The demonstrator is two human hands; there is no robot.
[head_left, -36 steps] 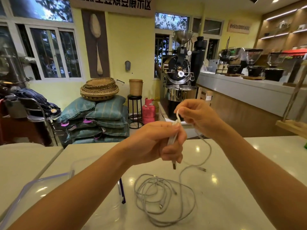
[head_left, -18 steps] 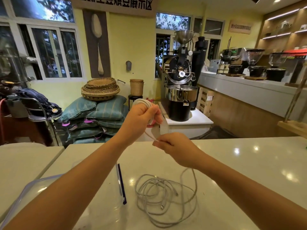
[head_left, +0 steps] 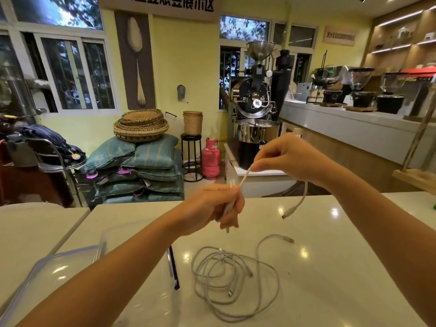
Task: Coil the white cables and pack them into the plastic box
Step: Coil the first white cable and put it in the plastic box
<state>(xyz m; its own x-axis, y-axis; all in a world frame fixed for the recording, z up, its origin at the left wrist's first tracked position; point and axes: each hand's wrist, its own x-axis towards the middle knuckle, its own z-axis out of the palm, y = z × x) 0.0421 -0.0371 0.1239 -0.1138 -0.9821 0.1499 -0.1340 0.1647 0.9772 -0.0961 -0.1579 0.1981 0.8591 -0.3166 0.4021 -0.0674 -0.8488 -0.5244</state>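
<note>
Step in hand: coiling one white cable (head_left: pixel 245 176) above the table (head_left: pixel 330 256); judged early in the task, since nothing could be seen in the box.

Left hand (head_left: pixel 215 206): fingers curled round a bundle of folded white strands; one plug end stuck out below the fist.

Right hand (head_left: pixel 289 159): raised up and to the right of the left; fingertips pinched the same cable, which ran taut down to the left fist; the free tail hung from this hand and ended in a plug (head_left: pixel 284 216) clear of the table.

Loose cables (head_left: pixel 233 279): a slack, overlapping heap flat on the table, near the person and below both hands; one strand trailed out to the right.

Plastic box (head_left: pixel 102 239): clear, on the table to the left of the heap, partly hidden by the left forearm; contents could not be read through the arm.

Risk 1: bundle springing open; cause, a slackened left grip while the right hand brings round the next turn.

Risk 2: dangling plug snagging the heap; cause, the tail swinging low.

Risk 3: heap dragging as one mass; cause, its strands crossing one another.

Risk 4: box nudged; cause, the left forearm passing over it.

Counts: hands, two; cable in hand, one; box, one; cables in heap, not separable, judged at least two from the several plugs showing.
</note>
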